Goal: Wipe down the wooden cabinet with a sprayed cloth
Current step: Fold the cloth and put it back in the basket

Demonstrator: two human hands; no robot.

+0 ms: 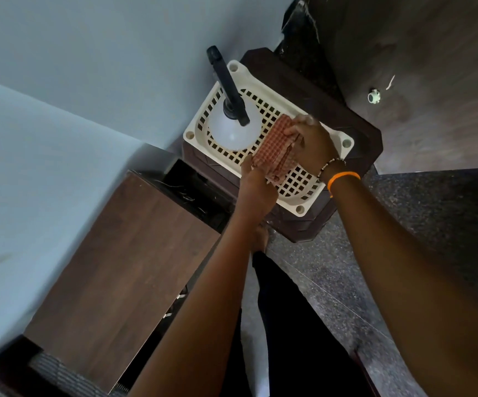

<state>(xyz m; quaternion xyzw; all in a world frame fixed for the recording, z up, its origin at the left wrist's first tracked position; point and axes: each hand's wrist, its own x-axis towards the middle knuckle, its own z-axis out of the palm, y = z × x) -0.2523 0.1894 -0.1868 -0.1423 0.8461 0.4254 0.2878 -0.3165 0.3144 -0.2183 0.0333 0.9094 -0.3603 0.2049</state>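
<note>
- Both hands hold one folded cloth (272, 151) between them, above a cream plastic basket (298, 184).
- Right hand (312, 141): fingers curled over the cloth's upper right edge, gripping it. The wrist carries a beaded bracelet (331, 164) and an orange band (343, 177).
- Left hand (256, 184): closed on the cloth's lower left end, fingertips mostly hidden under the fabric.
- Cloth: reddish-orange, waffle-textured, folded into a thick pad.
- Basket: shallow, lattice floor and sides, sitting on top of a dark brown stand (355, 130).
- Spray bottle (233, 121): translucent white body, black pump head, upright in the far-left part of the basket, just beside the cloth.
- Wooden cabinet (123, 267): brown wood-grain top, lower left of the view, set against a pale blue wall (89, 67) and well apart from the cloth.
- Floor (421, 224): dark speckled stone to the right.
- Dark trouser leg (289, 325) visible between the forearms.
</note>
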